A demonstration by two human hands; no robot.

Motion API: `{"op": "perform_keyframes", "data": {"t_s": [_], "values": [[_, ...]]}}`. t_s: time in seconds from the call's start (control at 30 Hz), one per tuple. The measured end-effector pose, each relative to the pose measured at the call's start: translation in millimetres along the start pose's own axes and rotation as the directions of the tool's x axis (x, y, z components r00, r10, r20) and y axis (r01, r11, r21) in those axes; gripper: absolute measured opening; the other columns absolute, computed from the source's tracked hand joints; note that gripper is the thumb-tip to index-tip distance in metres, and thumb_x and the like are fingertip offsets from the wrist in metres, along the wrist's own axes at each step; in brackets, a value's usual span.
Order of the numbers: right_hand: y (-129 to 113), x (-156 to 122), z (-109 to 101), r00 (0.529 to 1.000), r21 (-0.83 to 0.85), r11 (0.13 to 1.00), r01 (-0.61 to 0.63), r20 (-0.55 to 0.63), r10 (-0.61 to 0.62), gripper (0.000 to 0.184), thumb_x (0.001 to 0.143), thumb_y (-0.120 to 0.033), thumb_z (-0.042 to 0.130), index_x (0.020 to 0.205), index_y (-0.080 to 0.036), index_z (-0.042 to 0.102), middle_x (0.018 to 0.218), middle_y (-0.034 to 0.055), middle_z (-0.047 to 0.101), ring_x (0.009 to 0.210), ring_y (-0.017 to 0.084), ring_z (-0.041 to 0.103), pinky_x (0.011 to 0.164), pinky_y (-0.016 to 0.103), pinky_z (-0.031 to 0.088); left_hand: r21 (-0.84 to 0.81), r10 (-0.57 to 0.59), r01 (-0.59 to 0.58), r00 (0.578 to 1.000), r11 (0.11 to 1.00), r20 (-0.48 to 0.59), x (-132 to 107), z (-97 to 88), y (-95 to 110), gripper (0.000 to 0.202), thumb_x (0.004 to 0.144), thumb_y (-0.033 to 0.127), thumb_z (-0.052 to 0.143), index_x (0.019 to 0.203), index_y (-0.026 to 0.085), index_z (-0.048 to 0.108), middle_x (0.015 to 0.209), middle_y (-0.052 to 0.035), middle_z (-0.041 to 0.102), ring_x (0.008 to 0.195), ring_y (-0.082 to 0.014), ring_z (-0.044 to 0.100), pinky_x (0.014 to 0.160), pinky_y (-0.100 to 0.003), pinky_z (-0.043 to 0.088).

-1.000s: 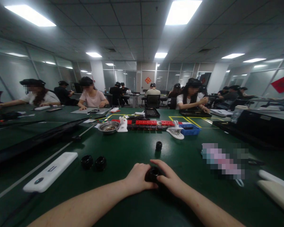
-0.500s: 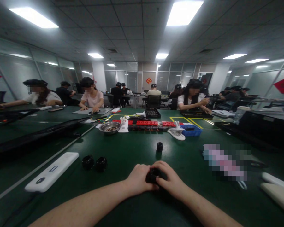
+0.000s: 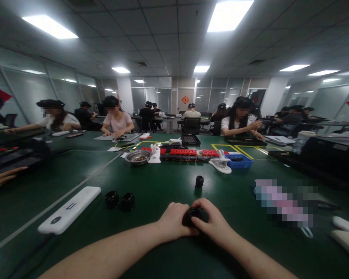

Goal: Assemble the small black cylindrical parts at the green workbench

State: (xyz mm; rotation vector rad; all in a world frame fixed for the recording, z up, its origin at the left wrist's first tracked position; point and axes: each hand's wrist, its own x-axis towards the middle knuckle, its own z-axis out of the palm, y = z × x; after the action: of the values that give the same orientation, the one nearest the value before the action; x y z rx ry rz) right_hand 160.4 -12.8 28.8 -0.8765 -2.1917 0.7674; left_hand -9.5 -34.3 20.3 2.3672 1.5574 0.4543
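Both my hands meet low in the middle of the view over a dark green table (image 3: 168, 182). Between them sits a small black round part (image 3: 192, 216). My left hand (image 3: 173, 221) is curled against its left side and my right hand (image 3: 213, 223) wraps its fingers over its top and right side. Two more black round parts (image 3: 120, 200) lie side by side to the left of my hands. Another small black part (image 3: 199, 181) stands alone farther out, beyond my hands.
A long white device (image 3: 69, 209) lies at the left. A metal bowl (image 3: 137, 157), red and black trays (image 3: 186, 153), a white tool (image 3: 221, 164) and a blue bin (image 3: 240, 161) sit across the table. Several people work at the far side. Another person's hand (image 3: 2, 177) shows at the left edge.
My right fingers have closed further over the black part. The view has swung a little left, bringing another person's hand into sight at the left edge.
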Motion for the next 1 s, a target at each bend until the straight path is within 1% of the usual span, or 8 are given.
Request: {"op": "perform_keyframes", "data": {"t_s": [0.13,0.27,0.4,0.5,0.63,0.73,0.87,1.0], "values": [[4.5,-1.7,-3.0,0.996,0.082,0.996,0.043,0.073,-0.049,0.034,0.069,-0.015,0.050,0.102,-0.020,0.056,0.110,0.0077,0.053,0.107,0.024,0.046,0.095,0.042,0.034,0.008,0.004,-0.004,1.000,1.000,-0.013,0.4,3.5,-2.6,0.054,0.061,0.060,0.062,0.096,0.020,0.055,0.087,-0.0026,0.060,0.080,-0.0233,0.055,0.072,-0.032,0.039],[12.9,-1.7,-2.9,0.999,0.086,0.995,-0.048,-0.004,0.049,0.043,0.073,-0.025,0.052,0.115,-0.019,0.045,0.117,0.0100,0.050,0.111,0.026,0.044,0.096,0.046,0.032,0.025,0.003,-0.002,1.000,1.000,-0.026,0.8,5.8,-4.7,0.051,0.060,0.062,0.061,0.087,0.019,0.055,0.084,-0.0027,0.059,0.078,-0.0233,0.055,0.071,-0.032,0.040],[11.7,0.4,-1.3,0.994,0.035,0.998,-0.047,-0.095,0.050,0.026,0.076,-0.033,0.053,0.096,-0.018,0.051,0.095,0.0072,0.056,0.092,0.023,0.052,0.084,0.040,0.042,0.017,0.001,-0.001,1.000,1.000,-0.017,0.2,3.2,-3.5,0.050,0.061,0.062,0.062,0.086,0.019,0.055,0.084,-0.0022,0.059,0.078,-0.0229,0.055,0.072,-0.032,0.040],[6.7,0.7,-1.8,1.000,-0.003,1.000,-0.020,-0.018,0.020,0.015,0.074,-0.030,0.056,0.084,-0.019,0.056,0.088,0.0055,0.056,0.087,0.022,0.053,0.080,0.038,0.044,0.002,0.004,-0.004,1.000,1.000,-0.004,-0.3,1.5,-2.6,0.049,0.062,0.061,0.062,0.089,0.020,0.055,0.084,-0.0019,0.060,0.078,-0.0226,0.056,0.072,-0.031,0.041],[5.2,-1.7,-2.8,0.994,0.074,0.997,0.003,0.106,-0.011,0.033,0.071,-0.023,0.057,0.103,-0.020,0.056,0.111,0.0088,0.052,0.108,0.026,0.046,0.095,0.043,0.034,-0.008,0.016,-0.017,1.000,1.000,-0.012,-0.7,1.5,-2.7,0.053,0.061,0.060,0.063,0.096,0.021,0.055,0.087,-0.0024,0.061,0.079,-0.0229,0.056,0.074,-0.032,0.041],[7.2,-2.3,-2.0,0.995,0.099,0.993,-0.063,0.079,0.056,0.046,0.069,-0.027,0.058,0.114,-0.020,0.048,0.118,0.0104,0.049,0.112,0.028,0.044,0.096,0.046,0.032,-0.007,0.012,-0.012,1.000,1.000,-0.003,-0.8,1.2,-2.1,0.050,0.062,0.060,0.062,0.092,0.020,0.056,0.088,-0.0025,0.061,0.080,-0.0229,0.057,0.073,-0.032,0.040],[6.5,0.5,-1.7,0.996,0.035,0.996,-0.080,-0.030,0.081,0.028,0.070,-0.033,0.058,0.092,-0.018,0.053,0.092,0.0065,0.057,0.089,0.024,0.053,0.082,0.040,0.043,0.003,0.009,-0.009,1.000,1.000,-0.003,-0.5,0.3,-0.8,0.045,0.062,0.058,0.063,0.086,0.021,0.057,0.083,-0.0011,0.061,0.077,-0.0221,0.057,0.071,-0.031,0.039],[4.0,2.2,-4.5,0.999,0.041,0.999,0.015,0.040,-0.017,0.017,0.070,-0.024,0.054,0.086,-0.018,0.058,0.091,0.0065,0.056,0.090,0.023,0.053,0.083,0.038,0.042,-0.016,0.028,-0.029,1.000,0.999,-0.008,0.0,1.0,-0.8,0.046,0.063,0.058,0.063,0.091,0.021,0.057,0.085,-0.0010,0.061,0.078,-0.0222,0.056,0.072,-0.031,0.039]]}}
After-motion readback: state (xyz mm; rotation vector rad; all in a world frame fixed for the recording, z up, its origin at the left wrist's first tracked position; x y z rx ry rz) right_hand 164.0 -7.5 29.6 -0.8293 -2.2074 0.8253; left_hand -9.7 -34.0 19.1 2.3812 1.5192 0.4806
